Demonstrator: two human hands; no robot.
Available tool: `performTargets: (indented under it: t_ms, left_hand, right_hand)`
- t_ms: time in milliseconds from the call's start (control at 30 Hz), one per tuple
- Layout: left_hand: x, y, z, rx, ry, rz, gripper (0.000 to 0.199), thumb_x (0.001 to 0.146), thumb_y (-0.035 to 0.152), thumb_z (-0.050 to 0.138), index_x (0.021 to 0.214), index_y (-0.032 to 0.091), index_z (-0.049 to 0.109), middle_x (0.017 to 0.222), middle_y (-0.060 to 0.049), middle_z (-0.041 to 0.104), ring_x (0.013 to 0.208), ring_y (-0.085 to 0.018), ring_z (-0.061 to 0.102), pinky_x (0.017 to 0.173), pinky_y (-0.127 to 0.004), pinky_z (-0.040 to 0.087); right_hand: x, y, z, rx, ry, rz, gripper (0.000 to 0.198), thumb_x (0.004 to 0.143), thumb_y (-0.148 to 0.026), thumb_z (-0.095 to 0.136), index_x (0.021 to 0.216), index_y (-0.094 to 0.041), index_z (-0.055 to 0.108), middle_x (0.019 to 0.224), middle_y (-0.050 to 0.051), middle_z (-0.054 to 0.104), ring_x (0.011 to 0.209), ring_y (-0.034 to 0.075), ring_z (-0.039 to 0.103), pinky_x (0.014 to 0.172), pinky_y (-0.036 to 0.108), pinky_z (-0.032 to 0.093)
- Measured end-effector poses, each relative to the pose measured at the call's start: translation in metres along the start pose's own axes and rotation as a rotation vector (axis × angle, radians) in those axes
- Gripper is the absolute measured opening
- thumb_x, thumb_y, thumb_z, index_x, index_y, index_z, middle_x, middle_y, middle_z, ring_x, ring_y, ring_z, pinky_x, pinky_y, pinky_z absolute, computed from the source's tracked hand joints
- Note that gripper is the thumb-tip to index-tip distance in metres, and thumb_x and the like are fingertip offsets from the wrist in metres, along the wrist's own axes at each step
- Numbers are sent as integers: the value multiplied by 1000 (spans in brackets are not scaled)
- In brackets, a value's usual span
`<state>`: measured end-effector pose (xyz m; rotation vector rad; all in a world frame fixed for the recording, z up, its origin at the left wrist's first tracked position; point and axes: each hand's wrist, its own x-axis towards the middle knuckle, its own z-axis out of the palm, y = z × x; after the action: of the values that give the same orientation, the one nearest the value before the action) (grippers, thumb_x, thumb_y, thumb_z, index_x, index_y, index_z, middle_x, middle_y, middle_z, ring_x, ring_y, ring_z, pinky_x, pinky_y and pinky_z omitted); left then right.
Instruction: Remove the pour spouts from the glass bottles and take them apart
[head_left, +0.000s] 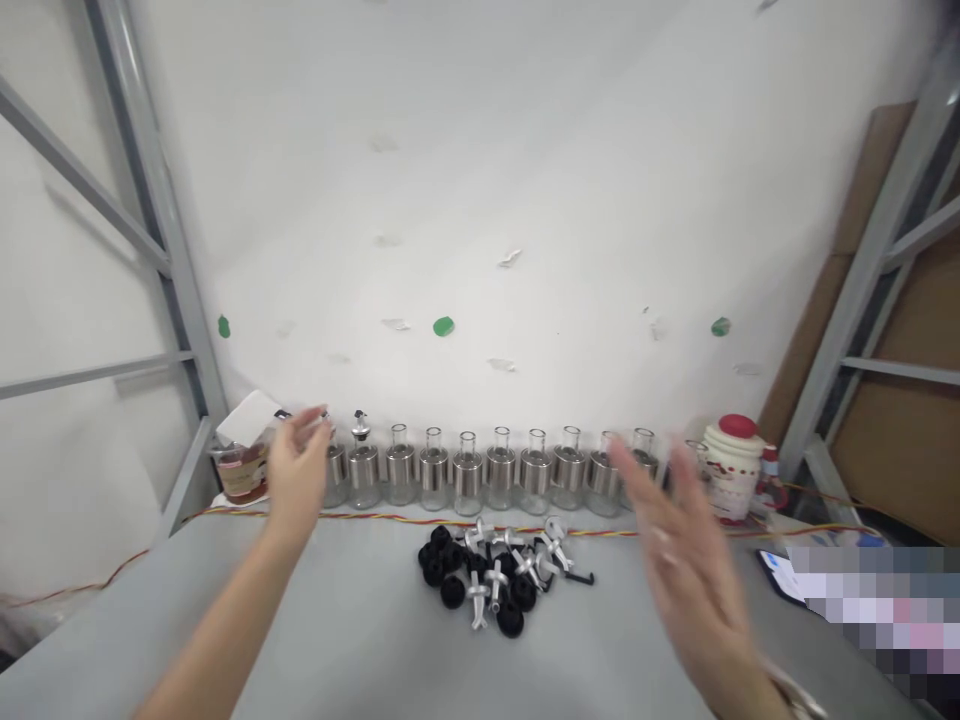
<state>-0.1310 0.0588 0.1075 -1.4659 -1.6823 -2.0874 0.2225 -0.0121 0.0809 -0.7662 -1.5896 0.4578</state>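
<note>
My left hand (298, 462) is raised at the left end of a row of glass bottles with silver metal sleeves, its fingers loosely bent and a little apart. Its fingertips are beside the top of a bottle (335, 470); whether they touch is unclear. I make out nothing held in it. One bottle (364, 475) just to the right carries a metal pourer (361, 426); the several bottles (468, 475) further along have bare necks. Blurred by motion, my right hand (686, 560) is spread open and empty in front of the row's right end, hiding part of it.
A pile of black round caps and silver-clear pourers (495, 585) lies mid-table. Left stands a jar (244, 475) of reddish-brown contents; right, a cream canister (735, 465) with a red lid. A twisted red-yellow wire (405, 519) crosses before the bottles. A phone (784, 578) lies right.
</note>
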Motion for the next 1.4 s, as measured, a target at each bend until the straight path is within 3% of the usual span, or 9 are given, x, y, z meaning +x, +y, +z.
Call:
performTargets:
  t_ms: [33,133,267,633,900,1100,1167,1267,1400]
  left_hand:
    - [-3,-12,13,78,-46,-40,36,76,36,49,103,13,53,86,-5,60,77,-17,59,66,-29,48]
    - [-12,-46,39,282,-118,-83,43,69,37,54,103,11,52,96,-11,56,86,-23,57,76,-36,45]
    - [-22,-73,49,507,-192,-46,55,67,40,55,113,10,46,111,-16,46,107,-32,43,90,-44,32]
    - [-25,-98,70,745,-318,-132,62,74,41,48,120,3,34,107,-23,51,103,-33,48,79,-40,39]
    - [-37,-87,62,710,-250,-95,60,75,41,50,120,5,33,105,-18,51,98,-29,52,77,-37,42]
    - [-49,-48,39,622,-149,142,56,75,43,51,121,15,36,109,-12,47,104,-25,48,89,-37,38]
    - [-56,-31,34,485,-77,401,51,75,34,54,120,16,38,110,-13,48,107,-25,47,91,-40,37]
    - [-74,-7,29,335,-131,755,56,74,15,57,124,18,33,118,-13,47,114,-25,42,94,-44,36]
    - [-106,14,27,260,-195,1058,56,68,2,60,118,16,40,116,-14,52,112,-27,45,91,-48,40]
  right_hand:
    - [2,8,9,35,6,10,52,90,-36,27,135,-32,3,133,6,38,125,22,25,97,46,27]
    - [-5,34,28,192,33,218,49,90,-34,30,135,-30,10,125,6,48,123,18,30,103,45,14]
    - [-20,54,33,265,-36,346,50,88,-37,34,133,-29,14,119,6,54,118,17,38,103,42,18]
    - [-25,53,37,293,-119,314,51,88,-38,34,133,-27,12,114,7,56,117,17,39,102,41,20]
    - [-30,56,41,298,-168,329,51,89,-36,34,133,-26,10,112,7,56,116,18,40,102,44,17]
    - [-27,56,41,331,-142,364,52,87,-39,38,132,-25,15,109,7,58,114,19,42,100,43,22]
    - [-25,56,42,408,-147,424,49,85,-43,41,128,-24,27,104,7,61,109,20,48,98,41,26]
    - [-22,54,47,654,-253,620,48,81,-53,40,115,-18,45,91,10,65,87,22,60,85,41,40]
    - [-28,51,57,908,-465,890,60,79,-63,28,96,-13,54,84,13,65,67,21,64,58,31,46]
